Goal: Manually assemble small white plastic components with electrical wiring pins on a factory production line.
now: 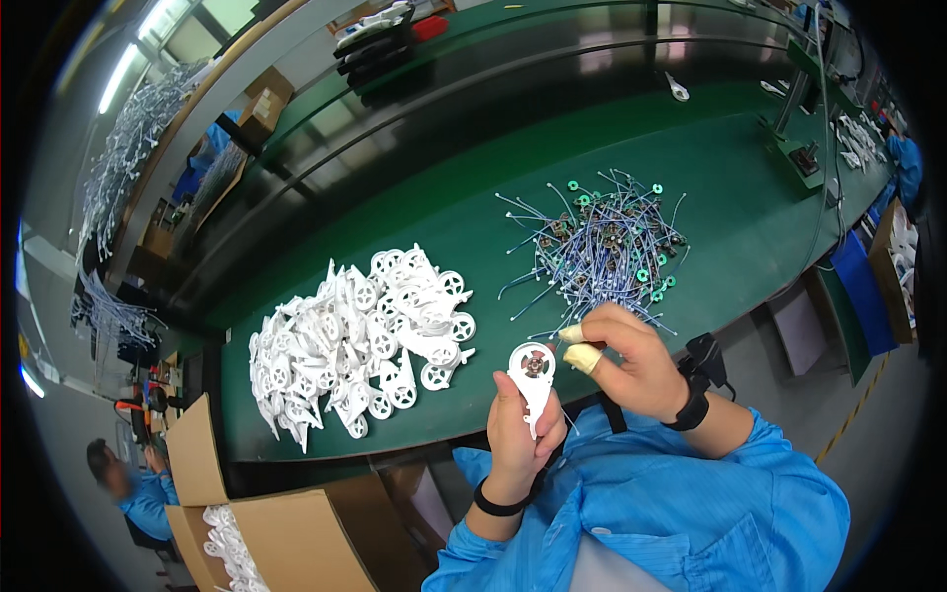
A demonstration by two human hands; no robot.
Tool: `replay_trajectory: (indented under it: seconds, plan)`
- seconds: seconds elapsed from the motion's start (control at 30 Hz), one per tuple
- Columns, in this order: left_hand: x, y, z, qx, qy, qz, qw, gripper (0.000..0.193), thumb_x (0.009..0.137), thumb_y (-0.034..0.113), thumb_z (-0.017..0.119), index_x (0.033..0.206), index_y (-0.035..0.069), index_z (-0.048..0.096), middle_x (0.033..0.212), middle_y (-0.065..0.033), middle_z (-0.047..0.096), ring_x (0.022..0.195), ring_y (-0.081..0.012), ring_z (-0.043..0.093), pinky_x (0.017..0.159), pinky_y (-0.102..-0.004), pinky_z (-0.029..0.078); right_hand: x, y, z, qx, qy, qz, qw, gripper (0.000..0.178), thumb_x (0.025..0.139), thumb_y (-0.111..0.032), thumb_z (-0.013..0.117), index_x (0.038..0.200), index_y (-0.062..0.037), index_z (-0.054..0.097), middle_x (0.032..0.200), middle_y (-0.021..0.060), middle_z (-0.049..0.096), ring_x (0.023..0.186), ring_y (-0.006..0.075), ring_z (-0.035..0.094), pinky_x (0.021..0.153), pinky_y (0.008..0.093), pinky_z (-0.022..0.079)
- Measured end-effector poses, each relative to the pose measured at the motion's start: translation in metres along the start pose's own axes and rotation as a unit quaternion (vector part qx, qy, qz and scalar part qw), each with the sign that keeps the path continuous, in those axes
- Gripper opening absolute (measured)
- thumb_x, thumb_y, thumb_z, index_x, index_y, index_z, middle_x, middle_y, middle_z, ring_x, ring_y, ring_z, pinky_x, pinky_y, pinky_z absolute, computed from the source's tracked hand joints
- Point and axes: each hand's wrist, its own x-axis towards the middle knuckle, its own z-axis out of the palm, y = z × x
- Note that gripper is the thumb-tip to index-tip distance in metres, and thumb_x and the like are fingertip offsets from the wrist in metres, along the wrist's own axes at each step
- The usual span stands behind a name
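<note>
Blue striped jacket (671, 493) cloth lies nearest my camera; past it, I see the left hand (518, 434) gripping a smooth white plastic housing (536, 397), round-headed and tapering, a coppery coil part (536, 365) already in its ring. The right hand (636, 365), in cream finger cots (584, 357), curls beside it; whether it pinches a lead, I cannot tell. On the green desk (730, 207), I judge plenty remains: spoked housings (345, 340) heaped left, thin wired coils (607, 247) tangled right.
</note>
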Motion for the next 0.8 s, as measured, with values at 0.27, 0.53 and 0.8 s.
replay_trajectory:
  seconds: [0.27, 0.53, 0.8]
  plan:
    - [0.001, -0.008, 0.002, 0.113, -0.002, 0.052, 0.992, 0.06, 0.101, 0.054, 0.02, 0.112, 0.002, 0.047, 0.051, -0.0024, 0.039, 0.032, -0.0079, 0.026, 0.03, -0.0221, 0.023, 0.014, -0.002, 0.003, -0.126, -0.094, -0.122, 0.98, 0.023, 0.08, -0.005, 0.065, 0.102, -0.0017, 0.062, 0.095, 0.0107, 0.055, 0.088, 0.028, 0.054, 0.078, 0.0347, 0.044]
    - [0.002, -0.022, -0.012, 0.217, 0.085, 0.145, 0.962, 0.056, 0.103, 0.047, 0.02, 0.113, 0.0, 0.048, 0.054, -0.002, 0.042, 0.036, -0.0082, 0.033, 0.03, -0.0215, 0.026, 0.002, 0.024, 0.04, -0.112, -0.049, -0.115, 0.986, 0.017, 0.072, 0.002, 0.057, 0.089, -0.0014, 0.056, 0.088, 0.0127, 0.052, 0.083, 0.0322, 0.05, 0.074, 0.0377, 0.043]
    - [0.01, -0.013, -0.026, 0.229, 0.058, 0.136, 0.962, 0.051, 0.104, 0.043, 0.021, 0.117, 0.0, 0.044, 0.057, -0.0022, 0.043, 0.038, -0.0078, 0.036, 0.033, -0.021, 0.029, 0.013, 0.01, 0.044, -0.058, -0.038, -0.023, 0.997, 0.018, 0.085, -0.002, 0.058, 0.102, -0.0004, 0.054, 0.09, 0.0137, 0.053, 0.089, 0.0272, 0.055, 0.074, 0.035, 0.047]
